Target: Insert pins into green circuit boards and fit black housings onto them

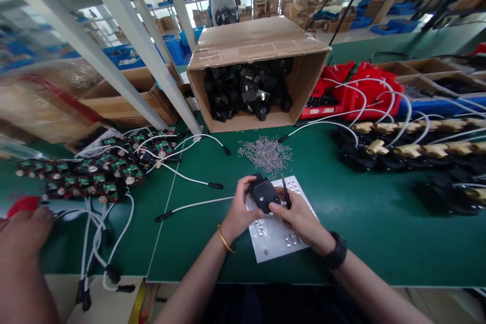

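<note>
Green benchtop [364, 243] stops at a near edge [163, 282], with open room right of the black watch [336, 250]. Over a white sheet [272, 237], the left hand [240, 208] grips a black housing [266, 194] while the right hand [298, 215] steadies it and pinches a dark pen-like tool [285, 190]; that piece looks unfinished. Farther off come piled metal pins [267, 154], rows of brass-fitted units [408, 151] that look further along, and a cardboard box [258, 38] of black parts [248, 90] apparently left to handle.

left hand [243, 208] cupped, right hand [299, 216] curled, close together
</note>
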Motion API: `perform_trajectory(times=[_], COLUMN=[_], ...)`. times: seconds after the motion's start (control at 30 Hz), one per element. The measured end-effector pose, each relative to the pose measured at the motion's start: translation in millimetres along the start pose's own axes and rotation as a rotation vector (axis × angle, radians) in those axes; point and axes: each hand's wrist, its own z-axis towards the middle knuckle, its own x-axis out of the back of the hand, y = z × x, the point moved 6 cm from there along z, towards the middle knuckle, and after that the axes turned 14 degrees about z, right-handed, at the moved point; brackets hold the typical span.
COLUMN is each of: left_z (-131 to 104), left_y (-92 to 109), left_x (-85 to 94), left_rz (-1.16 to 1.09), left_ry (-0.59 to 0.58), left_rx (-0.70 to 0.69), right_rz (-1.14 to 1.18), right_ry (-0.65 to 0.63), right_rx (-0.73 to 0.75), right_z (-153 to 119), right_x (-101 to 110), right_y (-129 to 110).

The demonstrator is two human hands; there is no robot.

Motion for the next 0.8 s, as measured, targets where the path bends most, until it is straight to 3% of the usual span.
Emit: perform_trajectory(times=[0.2,0.63,0.7,0.8], left_z=[17,15,15,16], left_y=[-2,-5,-2,1], left_x=[6.6,5.0,6.4,4.0], left_rz=[-0.013,0.013,0.023,0.007], left_ry=[0.130,0.269,0.257,0.134], left_rx=[0.175,0.159,0.159,0.155], right_rz=[0.007,0.167,0.198,0.251], right_ry=[0.000,0.114,0.138,0.164], right_rx=[-0.014,-0.155,-0.170,-0.178], right_z=[5,-3,-3,-2], right_x=[2,-14,-16,-16], right_y=[0,12,14,15])
